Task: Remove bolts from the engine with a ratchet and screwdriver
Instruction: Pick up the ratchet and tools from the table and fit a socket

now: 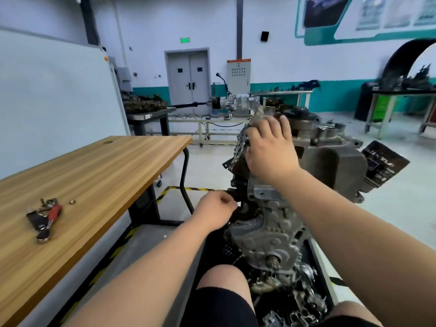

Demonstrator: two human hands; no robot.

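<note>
Here the engine (271, 227) stands upright just off the right edge of the wooden bench (106, 173), directly in front of the seated person's knees, with its grey ribbed cover facing the camera. The right hand (269, 147) lies on the engine's top end, palm down, fingers spread and laid loosely over the metal without closing round anything. The left hand (215, 212) is lower, at the engine's left flank, with its fingers curled in and the fingertips drawn together against a dark recess there; whether they pinch a bolt or only touch the casting cannot be told. The ratchet (50, 220), with its red handle, lies untouched towards the near end of the bench and well in from the right edge, its head pointing to the person and partly resting on a flat metal piece (35, 218). Just beyond its handle is a small cluster of loose bolts (48, 202), and a single nut (72, 202) lies slightly to their right, apart from them. Loose metal parts (306, 300) are heaped at the engine's foot, by the person's right knee.
</note>
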